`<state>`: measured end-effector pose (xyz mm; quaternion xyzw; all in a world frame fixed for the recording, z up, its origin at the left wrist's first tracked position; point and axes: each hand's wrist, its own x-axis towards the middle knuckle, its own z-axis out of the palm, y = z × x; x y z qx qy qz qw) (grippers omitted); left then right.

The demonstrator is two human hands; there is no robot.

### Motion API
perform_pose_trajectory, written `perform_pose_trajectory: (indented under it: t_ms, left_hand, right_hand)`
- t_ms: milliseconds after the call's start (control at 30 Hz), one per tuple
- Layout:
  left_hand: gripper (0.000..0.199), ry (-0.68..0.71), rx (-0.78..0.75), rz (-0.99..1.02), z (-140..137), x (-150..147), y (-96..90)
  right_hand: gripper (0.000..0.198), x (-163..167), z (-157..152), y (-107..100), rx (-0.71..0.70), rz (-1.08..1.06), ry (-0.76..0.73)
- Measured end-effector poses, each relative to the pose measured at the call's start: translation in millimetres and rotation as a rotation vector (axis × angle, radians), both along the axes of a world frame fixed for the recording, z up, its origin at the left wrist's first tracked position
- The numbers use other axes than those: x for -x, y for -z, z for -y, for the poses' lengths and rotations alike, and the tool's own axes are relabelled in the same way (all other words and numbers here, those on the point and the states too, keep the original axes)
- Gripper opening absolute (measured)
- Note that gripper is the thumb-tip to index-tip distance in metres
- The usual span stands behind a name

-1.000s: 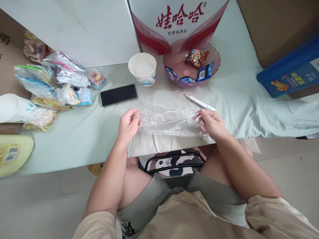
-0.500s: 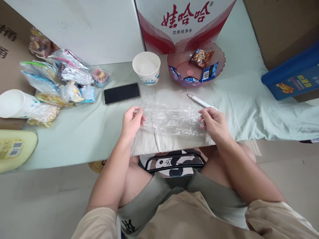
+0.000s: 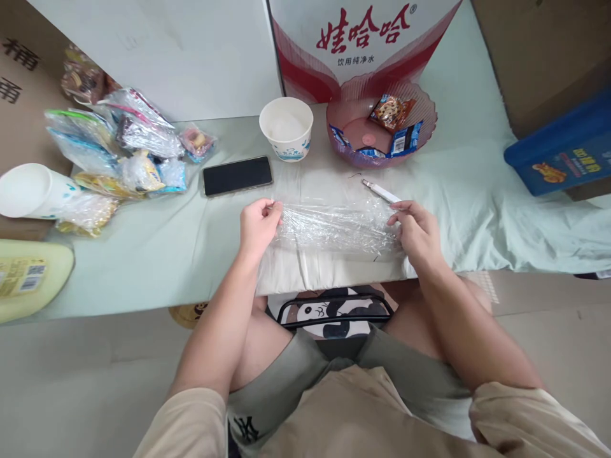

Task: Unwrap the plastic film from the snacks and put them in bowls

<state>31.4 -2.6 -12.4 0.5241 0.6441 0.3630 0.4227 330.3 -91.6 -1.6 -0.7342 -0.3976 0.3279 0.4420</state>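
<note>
A sheet of crinkled clear plastic film (image 3: pixel 334 226) stretches between my two hands, low over the front edge of the table. My left hand (image 3: pixel 260 226) is closed in a pinch on the film's left end. At the right end, my right hand (image 3: pixel 419 232) has its thumb and fingers closed on the film. Just behind the right fingers lies a white utility knife (image 3: pixel 379 190), its handle end partly hidden by that hand.
Behind the film stand a white paper cup (image 3: pixel 286 130) and a pink bowl (image 3: pixel 351 143) with snack packets. A black phone (image 3: pixel 237 176) lies left of the cup. Several bagged snacks (image 3: pixel 143 137) are heaped at left, near a tipped paper cup (image 3: pixel 33 191). A blue container (image 3: pixel 563 152) is at right.
The film is pulled tauter, with creases running out from my left hand, which has turned and closed tighter. The whole view has shifted slightly.
</note>
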Motion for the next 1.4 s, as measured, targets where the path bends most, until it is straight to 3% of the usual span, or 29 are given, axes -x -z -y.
perform_pose_trajectory:
  t_ms: [133,300,400,500,633,733,867,967,1167,1300,1400]
  left_hand:
    - [0.021,0.001,-0.069,-0.183,-3.1,-4.2,-0.8]
    - [0.015,0.001,-0.195,-0.412,-2.4,-6.3,-2.3]
    - [0.004,0.017,-0.242,-0.463,-1.7,-4.5,1.5]
    - [0.020,0.069,-0.324,-0.522,-1.2,-1.9,7.5]
    - [0.038,0.096,-0.389,-0.564,-1.4,-0.2,13.9]
    - [0.029,0.050,-0.408,-0.576,-4.6,0.7,16.1]
    - [0.004,0.037,-0.363,-0.532,-12.0,1.6,15.5]
    - [0.004,0.029,-0.322,-0.411,-16.3,1.1,12.9]
    - [0.011,0.040,-0.232,0.024,-19.1,-0.7,10.4]
    - [0.018,0.061,-0.207,0.087,-21.2,1.2,12.1]
    - [0.021,0.105,-0.225,0.108,-23.0,1.4,13.4]
  right_hand:
    - [0.027,-4.5,-3.5,6.9,-0.041,0.370,-0.013]
    - [0.026,-6.9,-10.3,13.6,-0.031,0.607,-0.056]
    - [0.030,-5.8,-10.5,13.7,0.025,0.689,-0.091]
    - [0.036,-4.7,-8.0,12.1,0.060,0.739,-0.100]
    - [0.040,-5.2,-4.4,13.2,-0.027,0.736,-0.134]
    - [0.041,-6.7,-3.7,16.0,-0.060,0.736,-0.157]
    - [0.042,-9.2,-5.0,18.4,-0.063,0.757,-0.178]
    - [0.042,-10.2,-6.3,19.0,-0.069,0.772,-0.216]
    - [0.052,-5.7,1.0,18.8,-0.116,0.828,-0.321]
    - [0.067,-12.5,10.4,13.6,-0.111,0.805,-0.552]
    - [0.062,-22.3,7.9,5.7,-0.155,0.707,-0.691]
